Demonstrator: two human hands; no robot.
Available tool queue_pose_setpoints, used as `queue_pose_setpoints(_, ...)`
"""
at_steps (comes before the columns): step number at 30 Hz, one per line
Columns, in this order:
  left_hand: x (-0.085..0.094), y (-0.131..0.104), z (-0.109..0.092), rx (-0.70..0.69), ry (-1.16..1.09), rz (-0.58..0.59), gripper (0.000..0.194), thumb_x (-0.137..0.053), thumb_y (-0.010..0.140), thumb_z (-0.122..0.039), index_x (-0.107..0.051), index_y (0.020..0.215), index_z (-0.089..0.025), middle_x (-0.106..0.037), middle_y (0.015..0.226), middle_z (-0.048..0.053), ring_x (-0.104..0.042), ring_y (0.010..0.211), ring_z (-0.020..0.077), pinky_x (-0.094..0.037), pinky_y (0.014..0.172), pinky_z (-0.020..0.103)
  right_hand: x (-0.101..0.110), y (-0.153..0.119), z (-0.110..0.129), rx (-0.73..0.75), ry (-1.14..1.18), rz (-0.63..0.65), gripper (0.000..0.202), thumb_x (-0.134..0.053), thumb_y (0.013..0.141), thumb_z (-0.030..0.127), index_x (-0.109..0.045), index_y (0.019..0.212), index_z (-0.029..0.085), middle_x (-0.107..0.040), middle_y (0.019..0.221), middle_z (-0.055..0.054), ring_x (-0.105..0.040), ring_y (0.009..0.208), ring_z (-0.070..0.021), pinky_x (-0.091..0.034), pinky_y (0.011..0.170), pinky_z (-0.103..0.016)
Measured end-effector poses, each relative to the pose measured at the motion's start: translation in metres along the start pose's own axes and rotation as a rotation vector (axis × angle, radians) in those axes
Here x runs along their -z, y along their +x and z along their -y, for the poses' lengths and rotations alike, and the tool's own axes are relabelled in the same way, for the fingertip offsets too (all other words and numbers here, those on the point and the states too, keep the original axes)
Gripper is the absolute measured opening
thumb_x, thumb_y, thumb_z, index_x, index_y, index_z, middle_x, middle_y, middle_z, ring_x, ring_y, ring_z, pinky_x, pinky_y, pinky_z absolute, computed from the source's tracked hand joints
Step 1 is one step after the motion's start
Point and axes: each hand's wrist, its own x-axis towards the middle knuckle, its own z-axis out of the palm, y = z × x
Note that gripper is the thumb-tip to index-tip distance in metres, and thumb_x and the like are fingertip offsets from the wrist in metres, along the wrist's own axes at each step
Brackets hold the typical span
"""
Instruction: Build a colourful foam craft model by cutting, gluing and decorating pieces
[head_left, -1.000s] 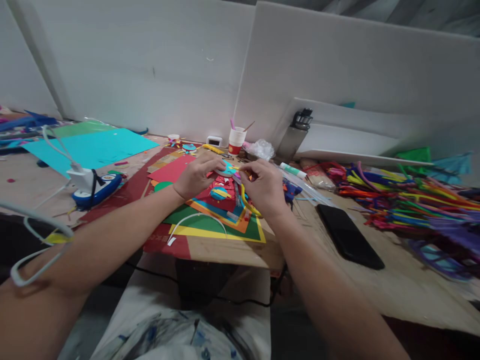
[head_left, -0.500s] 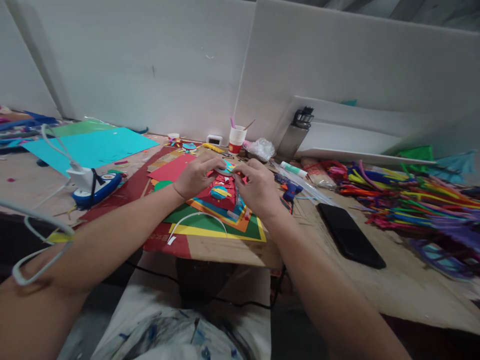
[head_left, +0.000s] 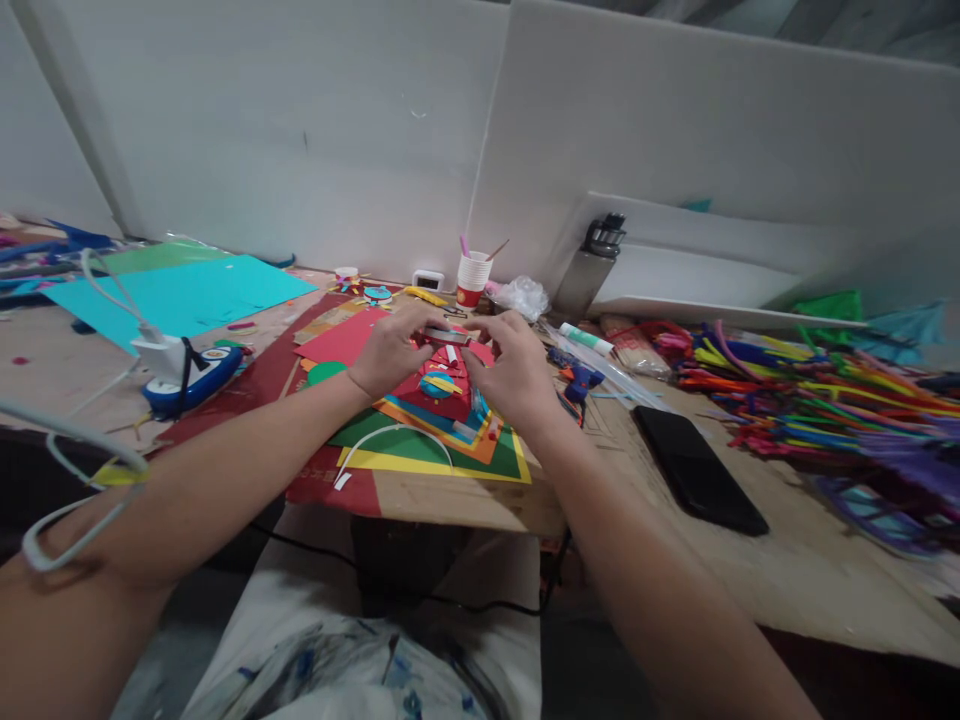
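A small, flat, pale-rimmed paper piece (head_left: 448, 336) is held up nearly edge-on above the red paper. My left hand (head_left: 391, 350) pinches its left end between thumb and fingers. At the other end, my right hand (head_left: 516, 365) has thumb and forefinger apart, close around the piece's edge; firm contact is not visible. Just below lies a blue paper disc (head_left: 435, 386) with a yellow strip across it, on a red paper form (head_left: 450, 405). Underneath are stacked coloured sheets, including a green sheet (head_left: 397, 447). A curved white strip (head_left: 397, 428) rests on them.
A black phone (head_left: 697, 470) and many coloured pipe cleaners (head_left: 810, 390) are to the right. Behind stand paper cups (head_left: 474, 275) and a bottle (head_left: 589, 268). A blue power strip (head_left: 195, 385) with cables sits left, near turquoise card (head_left: 202, 295). White boards close off the back.
The held piece has tipped from showing its blue and yellow face to nearly edge-on. My right thumb and forefinger have spread apart from their pinch at its right side.
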Motion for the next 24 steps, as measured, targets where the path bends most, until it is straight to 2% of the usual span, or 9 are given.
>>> queue_pose_setpoints(4, -0.005, 0.000, -0.001, 0.339, -0.279, 0.040, 0.023, -0.070, 0.071, -0.018, -0.068, 0.094, -0.016, -0.070, 0.092, 0.004, -0.064, 0.086, 0.0172, -0.052, 0.075, 0.030, 0.003, 0.002, -0.003, -0.133, 0.055, -0.037, 0.038, -0.069, 0.076, 0.021, -0.064, 0.114, 0.020, -0.056, 0.107, -0.009, -0.055, 0.095, -0.0214, -0.049, 0.084, -0.039)
queue_pose_setpoints(8, -0.007, 0.001, -0.007, 0.538, -0.574, 0.074, 0.033, -0.077, 0.066, -0.024, -0.064, 0.095, -0.012, -0.070, 0.091, 0.006, -0.065, 0.079, 0.0170, -0.054, 0.068, 0.029, 0.003, 0.002, -0.012, -0.249, 0.100, -0.046, 0.044, -0.072, 0.073, 0.028, -0.064, 0.115, 0.021, -0.056, 0.111, -0.010, -0.054, 0.101, -0.0240, -0.047, 0.090, -0.043)
queue_pose_setpoints(12, -0.009, 0.000, -0.012, 0.570, -0.720, 0.074, 0.039, -0.079, 0.067, -0.028, -0.063, 0.100, -0.013, -0.069, 0.097, 0.007, -0.066, 0.082, 0.0176, -0.056, 0.065, 0.029, -0.003, 0.002, -0.020, -0.421, 0.192, 0.013, 0.060, -0.077, 0.065, 0.037, -0.058, 0.120, 0.020, -0.058, 0.117, -0.011, -0.056, 0.102, -0.0246, -0.047, 0.091, -0.043)
queue_pose_setpoints(16, -0.010, -0.001, -0.013, 0.561, -0.786, 0.063, 0.041, -0.081, 0.066, -0.030, -0.062, 0.099, -0.014, -0.067, 0.099, 0.006, -0.066, 0.081, 0.0167, -0.057, 0.063, 0.029, -0.009, 0.001, -0.020, -0.605, 0.530, 0.134, 0.069, -0.076, 0.066, 0.037, -0.048, 0.126, 0.019, -0.066, 0.095, -0.004, -0.062, 0.084, -0.0197, -0.050, 0.075, -0.035)
queue_pose_setpoints(20, -0.010, 0.000, -0.015, 0.589, -0.813, 0.095, 0.044, -0.082, 0.066, -0.034, -0.062, 0.100, -0.016, -0.066, 0.098, 0.005, -0.065, 0.080, 0.0164, -0.054, 0.059, 0.026, -0.012, 0.000, -0.019, -0.628, 0.701, 0.125, 0.062, -0.075, 0.065, 0.031, -0.048, 0.119, 0.018, -0.066, 0.077, 0.002, -0.063, 0.070, -0.0158, -0.048, 0.065, -0.029)
queue_pose_setpoints(24, -0.006, 0.004, -0.017, 0.650, -0.784, 0.045, 0.040, -0.071, 0.076, -0.053, -0.066, 0.093, -0.017, -0.065, 0.091, 0.004, -0.061, 0.077, 0.0139, -0.047, 0.056, 0.021, -0.012, 0.000, -0.018, -0.617, 0.706, 0.149, 0.060, -0.075, 0.065, 0.030, -0.049, 0.117, 0.018, -0.067, 0.078, 0.002, -0.065, 0.071, -0.0159, -0.049, 0.067, -0.029)
